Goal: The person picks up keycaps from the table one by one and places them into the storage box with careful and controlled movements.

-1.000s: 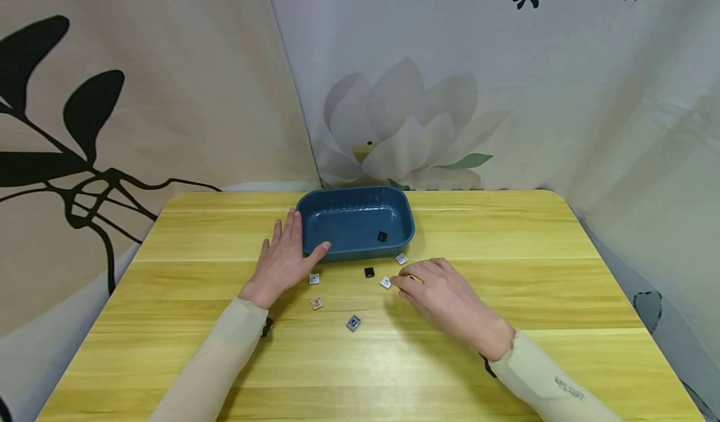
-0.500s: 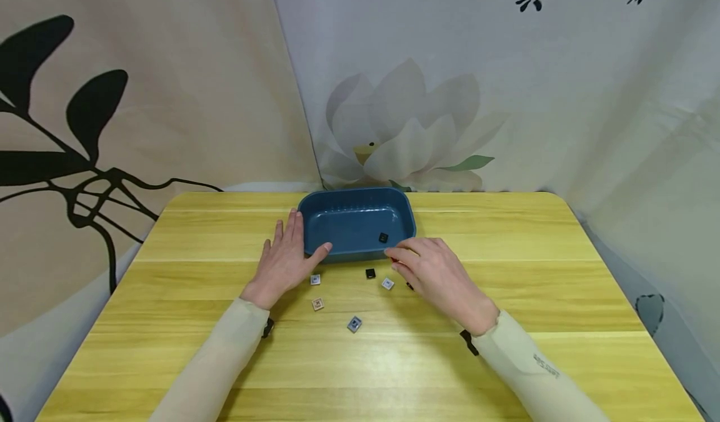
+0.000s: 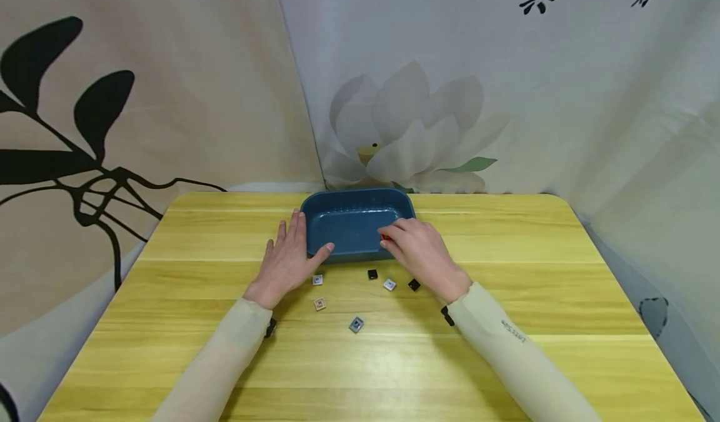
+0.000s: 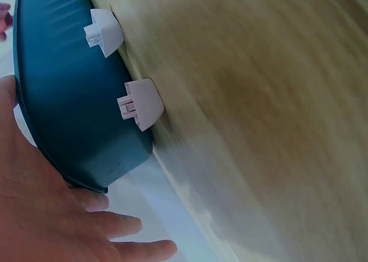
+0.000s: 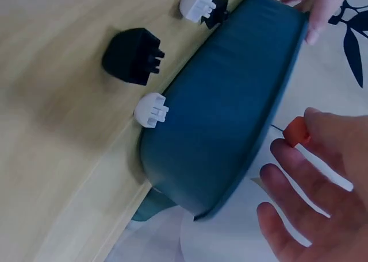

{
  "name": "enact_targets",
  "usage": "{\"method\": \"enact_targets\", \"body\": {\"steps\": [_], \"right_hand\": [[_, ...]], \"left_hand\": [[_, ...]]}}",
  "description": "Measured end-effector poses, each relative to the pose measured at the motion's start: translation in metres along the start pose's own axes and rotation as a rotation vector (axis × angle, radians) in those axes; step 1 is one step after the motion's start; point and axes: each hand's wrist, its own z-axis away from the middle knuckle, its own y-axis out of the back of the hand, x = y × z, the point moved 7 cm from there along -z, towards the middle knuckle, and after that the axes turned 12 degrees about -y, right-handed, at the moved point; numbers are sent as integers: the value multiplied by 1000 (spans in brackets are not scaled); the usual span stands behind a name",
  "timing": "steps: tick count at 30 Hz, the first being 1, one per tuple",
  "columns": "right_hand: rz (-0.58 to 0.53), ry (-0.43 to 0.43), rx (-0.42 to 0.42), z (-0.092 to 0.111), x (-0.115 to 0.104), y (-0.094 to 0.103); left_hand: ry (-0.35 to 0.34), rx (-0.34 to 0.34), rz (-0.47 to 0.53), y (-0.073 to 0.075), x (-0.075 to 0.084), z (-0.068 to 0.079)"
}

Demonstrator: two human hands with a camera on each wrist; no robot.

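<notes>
red keycap shows clearer in right wrist view than head.

The wood-grain tabletop bears a blue tray near its far edge. Nearer lie three white keycaps, two black keycaps, a beige keycap and a grey keycap.

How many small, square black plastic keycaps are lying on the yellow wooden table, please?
2. One black keycap lies by the near side of the blue rectangular tray; the second black keycap lies farther right, near the right hand. Others may be hidden.
</notes>
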Motion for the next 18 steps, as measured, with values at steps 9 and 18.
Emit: {"method": "enact_targets", "body": {"steps": [9,18], "right_hand": [[43,-2,-48,-22,-2,-19],[33,-71,-138,-38,0,-37]], "left_hand": [[-2,4,3,-1,3,-1],[8,-2,-11,-1,0,0]]}}
